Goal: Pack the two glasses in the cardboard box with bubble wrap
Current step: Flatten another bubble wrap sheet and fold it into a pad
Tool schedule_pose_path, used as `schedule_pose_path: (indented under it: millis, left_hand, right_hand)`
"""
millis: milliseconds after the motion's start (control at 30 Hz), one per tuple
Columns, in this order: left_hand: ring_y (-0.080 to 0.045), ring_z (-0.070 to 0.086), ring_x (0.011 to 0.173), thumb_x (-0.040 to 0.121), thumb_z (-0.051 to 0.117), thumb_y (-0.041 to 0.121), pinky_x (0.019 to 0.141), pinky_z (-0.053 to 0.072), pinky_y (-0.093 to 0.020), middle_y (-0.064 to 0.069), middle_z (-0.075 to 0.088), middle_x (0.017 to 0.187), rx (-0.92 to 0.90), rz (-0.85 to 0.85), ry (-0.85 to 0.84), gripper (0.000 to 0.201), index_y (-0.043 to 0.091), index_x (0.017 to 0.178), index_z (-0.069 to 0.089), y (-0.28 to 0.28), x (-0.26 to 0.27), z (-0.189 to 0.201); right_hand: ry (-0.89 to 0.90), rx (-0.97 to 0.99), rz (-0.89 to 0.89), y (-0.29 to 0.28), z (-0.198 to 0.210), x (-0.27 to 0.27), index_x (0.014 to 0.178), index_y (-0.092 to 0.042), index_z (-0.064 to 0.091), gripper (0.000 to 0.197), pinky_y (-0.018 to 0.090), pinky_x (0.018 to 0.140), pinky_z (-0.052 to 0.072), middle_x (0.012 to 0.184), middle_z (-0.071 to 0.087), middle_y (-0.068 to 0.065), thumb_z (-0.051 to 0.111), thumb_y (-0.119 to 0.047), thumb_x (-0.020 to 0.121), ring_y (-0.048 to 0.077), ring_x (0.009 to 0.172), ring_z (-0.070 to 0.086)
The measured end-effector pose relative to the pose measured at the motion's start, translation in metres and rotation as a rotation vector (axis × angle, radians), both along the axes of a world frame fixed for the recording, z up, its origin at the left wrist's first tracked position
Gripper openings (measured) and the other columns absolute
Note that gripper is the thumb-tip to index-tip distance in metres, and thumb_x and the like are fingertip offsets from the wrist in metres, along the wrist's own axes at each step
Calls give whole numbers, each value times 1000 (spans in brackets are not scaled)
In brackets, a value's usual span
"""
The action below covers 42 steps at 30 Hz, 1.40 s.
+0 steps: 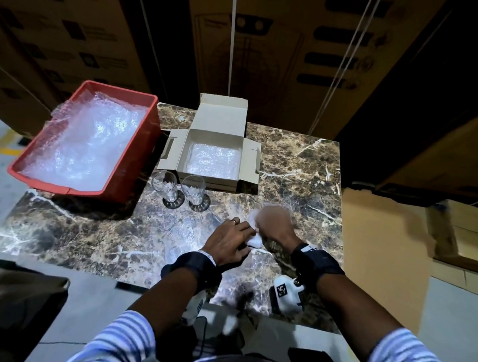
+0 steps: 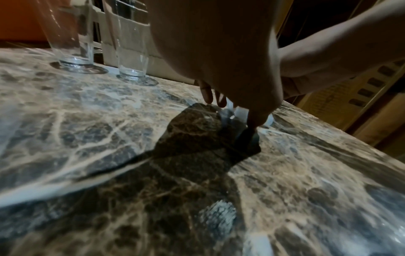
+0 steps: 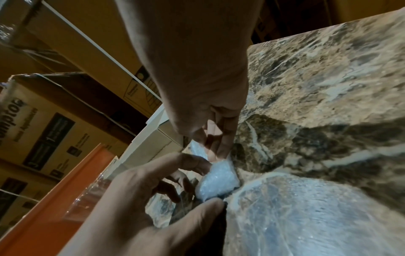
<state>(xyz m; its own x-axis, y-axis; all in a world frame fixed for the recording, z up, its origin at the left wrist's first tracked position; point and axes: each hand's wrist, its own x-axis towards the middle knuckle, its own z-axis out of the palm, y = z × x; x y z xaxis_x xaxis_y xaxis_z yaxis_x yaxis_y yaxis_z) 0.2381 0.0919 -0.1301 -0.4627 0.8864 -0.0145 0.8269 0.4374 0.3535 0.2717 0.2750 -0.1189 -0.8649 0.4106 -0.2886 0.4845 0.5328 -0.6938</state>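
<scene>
Two glasses (image 1: 178,188) upright at frame centre, just below the open cardboard box (image 1: 211,155) | both hands lower centre on a bubble wrap sheet (image 1: 253,242) lying on the counter (image 1: 301,161) | left hand (image 1: 230,241) and right hand (image 1: 274,225) fingers pinch its bunched corner | advice: pull the sheet flat before setting a glass on it

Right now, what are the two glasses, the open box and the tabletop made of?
Glasses: clear glass, see-through with thick bases.
Box: pale, matte cardboard, with folded flaps and tab slots.
Tabletop: brown, white-veined, glossy; looks like marble, possibly a laminate print.
</scene>
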Motion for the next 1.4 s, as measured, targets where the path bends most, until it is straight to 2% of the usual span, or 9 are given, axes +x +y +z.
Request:
schedule_pose_path:
  millis: [167,267,400,600,733,967,1100,1233,1400]
  left_hand:
    - [-27,52,85,88,53,29,74,45,-41,-4,62,93,87,62,15,22,16,103,63,7,3,0]
    - [-25,50,89,95,50,28,81,43,-40,-4,64,97,131,117,-67,17,17,104,60,9,-1,1]
    - [-20,46,91,102,47,33,78,39,-36,0,62,101,174,179,-189,15,22,109,54,11,-3,8]
    - [-16,55,83,102,52,33,68,42,-34,5,59,90,347,367,-523,14,33,114,44,18,2,11]
    - [-14,63,75,97,64,31,68,52,-32,3,63,85,520,565,-670,29,34,116,41,25,0,9]
    - [-8,59,96,101,61,30,85,51,-29,9,53,108,510,468,-506,15,23,115,61,28,-11,-2]
    - [-4,55,88,92,66,37,83,50,-25,12,57,109,357,420,-425,36,22,124,64,27,-19,-4]
    - [-20,54,99,78,64,38,85,49,-35,5,60,111,145,266,-217,53,25,129,61,22,-34,-5]
    - [-25,51,99,89,63,41,82,44,-38,3,59,112,46,158,-78,42,27,128,61,23,-51,-12]
  right_hand:
    - [-37,-33,194,3,9,12,106,-20,64,30,27,72,54,92,75,1,48,0,92,17,84,70]
    - [2,-120,339,9,12,30,118,-22,56,43,25,77,54,104,69,-6,50,6,86,8,92,66]
    - [75,-181,391,13,11,45,127,-21,53,56,13,68,45,99,63,-16,67,4,79,-6,82,61]
    - [210,-326,182,8,9,41,111,-15,65,16,26,77,55,96,73,-1,69,-15,96,6,87,69]
    - [180,-238,168,16,5,33,109,-19,67,10,23,64,46,85,72,-2,61,-22,102,2,69,59]
    - [114,-79,69,11,2,14,91,-21,70,12,28,55,44,72,70,-1,59,-19,96,8,58,55]
    - [165,-40,35,5,-2,12,97,-15,77,20,29,49,52,74,73,-2,58,-15,93,6,53,60]
    - [199,-15,-32,6,1,8,94,-15,77,11,33,57,58,76,74,-4,67,-15,89,11,61,67]
    - [121,117,7,9,4,-4,84,-24,64,13,29,60,48,85,66,-4,69,-13,86,12,71,61]
